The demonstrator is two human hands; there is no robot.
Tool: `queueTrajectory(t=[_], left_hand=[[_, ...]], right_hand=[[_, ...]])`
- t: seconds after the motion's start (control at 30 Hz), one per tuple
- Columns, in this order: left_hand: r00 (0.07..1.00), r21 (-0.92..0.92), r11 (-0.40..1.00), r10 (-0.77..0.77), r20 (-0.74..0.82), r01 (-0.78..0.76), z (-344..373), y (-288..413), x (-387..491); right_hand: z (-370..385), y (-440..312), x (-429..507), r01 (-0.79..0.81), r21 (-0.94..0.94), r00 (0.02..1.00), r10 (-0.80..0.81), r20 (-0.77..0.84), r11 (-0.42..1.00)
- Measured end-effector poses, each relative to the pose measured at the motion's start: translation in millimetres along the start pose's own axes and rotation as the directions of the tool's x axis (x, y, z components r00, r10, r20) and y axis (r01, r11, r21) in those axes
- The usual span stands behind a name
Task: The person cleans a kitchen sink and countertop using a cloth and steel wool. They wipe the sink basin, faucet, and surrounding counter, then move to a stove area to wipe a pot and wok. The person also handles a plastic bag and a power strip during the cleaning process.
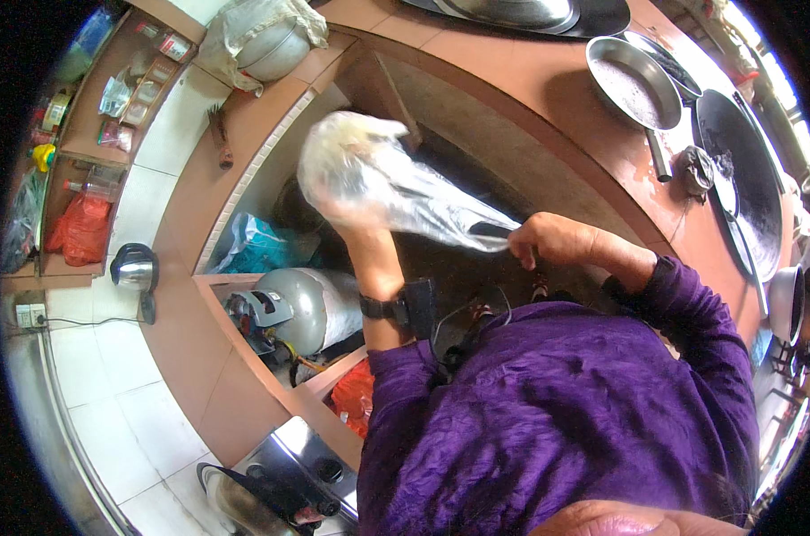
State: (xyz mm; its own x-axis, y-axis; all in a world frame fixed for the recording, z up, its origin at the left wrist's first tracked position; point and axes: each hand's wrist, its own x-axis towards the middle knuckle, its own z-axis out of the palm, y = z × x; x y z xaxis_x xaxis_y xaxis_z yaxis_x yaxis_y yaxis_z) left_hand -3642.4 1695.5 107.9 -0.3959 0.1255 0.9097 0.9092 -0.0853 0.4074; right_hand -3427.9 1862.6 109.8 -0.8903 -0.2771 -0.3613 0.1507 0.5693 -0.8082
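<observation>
A clear plastic bag [438,201] stretches between my hands over the dark floor area between the counters. Its rounded, bulging end holds something pale, blurred through the film. My left hand [344,204] holds that end; the plastic covers most of its fingers. With bent fingers, my right hand [545,238] grips the narrow, pulled-out end, where a loop or opening shows. A black strap [385,308] goes around my left forearm. Below the left counter, near that forearm, lies a grey gas cylinder [304,308].
On the right counter are a frying pan [632,84], a wok [743,167] and a knotted dark bag [694,171]. The left counter bears a kettle [135,268], a brush [222,137], a cloth-covered pot [274,50] and a gas stove [324,469]. Shelves hold a red bag [83,228].
</observation>
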Motion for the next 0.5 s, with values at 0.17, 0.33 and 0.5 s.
queueTrajectory(t=[0.17, 0.33, 0.5], left_hand=[[0.973, 0.217, 0.953, -0.183, -0.139, 0.210, 7.2, -18.9, 2.6], [0.796, -0.013, 0.801, -0.597, -0.102, 0.599, 14.4, -101.5, -51.1], [0.275, -0.391, 0.221, -0.957, 0.087, 0.893, 50.1, -119.9, -118.2]], right_hand=[[10.7, -6.5, 20.0, -0.083, 0.196, 0.995, 0.070, 0.075, 0.977], [-4.9, -61.9, -0.7, 0.486, 0.282, 0.873, -0.442, -0.205, 0.827], [-60.8, -69.2, 26.9, 0.470, 0.274, 0.809, -0.286, -0.513, 0.839]])
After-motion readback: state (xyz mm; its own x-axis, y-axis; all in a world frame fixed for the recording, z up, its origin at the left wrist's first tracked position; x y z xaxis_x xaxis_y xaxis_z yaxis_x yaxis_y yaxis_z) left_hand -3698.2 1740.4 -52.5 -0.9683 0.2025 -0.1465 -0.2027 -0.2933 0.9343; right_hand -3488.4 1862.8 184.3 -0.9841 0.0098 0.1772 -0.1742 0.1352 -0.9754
